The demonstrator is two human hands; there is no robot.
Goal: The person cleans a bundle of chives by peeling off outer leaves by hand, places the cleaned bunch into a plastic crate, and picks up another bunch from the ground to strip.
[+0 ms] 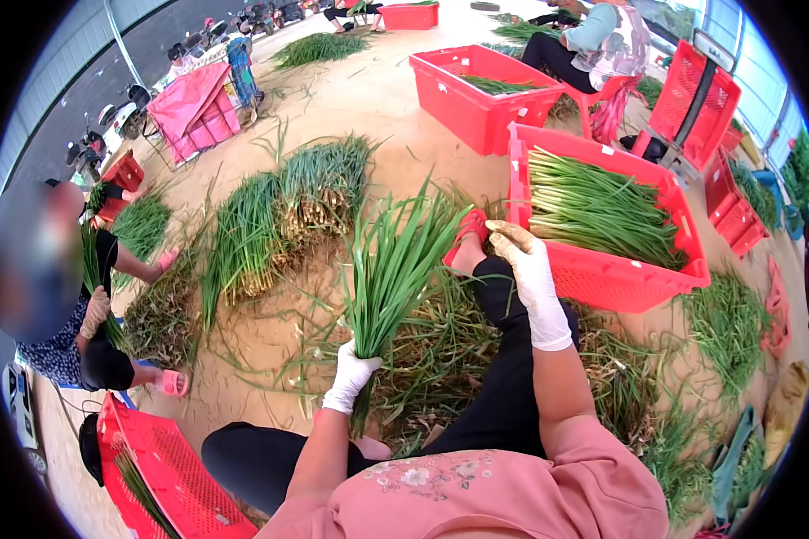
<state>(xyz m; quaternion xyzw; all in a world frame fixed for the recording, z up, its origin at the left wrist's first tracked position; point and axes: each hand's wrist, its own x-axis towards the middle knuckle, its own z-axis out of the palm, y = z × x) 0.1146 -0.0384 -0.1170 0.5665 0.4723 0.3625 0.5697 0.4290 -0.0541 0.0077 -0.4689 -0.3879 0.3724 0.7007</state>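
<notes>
My left hand (351,377), in a white glove, is closed around the lower part of a bunch of garlic chives (391,269). The long green leaves fan upward and lean to the right. My right hand (528,280), also gloved and with soiled fingertips, is raised above my knee with its fingers stretched out and nothing visible in them. Close beside it stands a red crate (593,274) with a layer of trimmed chives (598,207) lying in it, pale stems to the left. Beneath my hands, a heap of discarded leaves (436,350) covers the ground between my legs.
Untrimmed chive bundles (324,184) lie ahead on the sandy floor. Another red crate (485,117) stands farther back, and one (171,467) is at lower left. A co-worker (63,296) sits at left holding chives; another person (593,54) sits at upper right. Loose greens (728,328) lie at right.
</notes>
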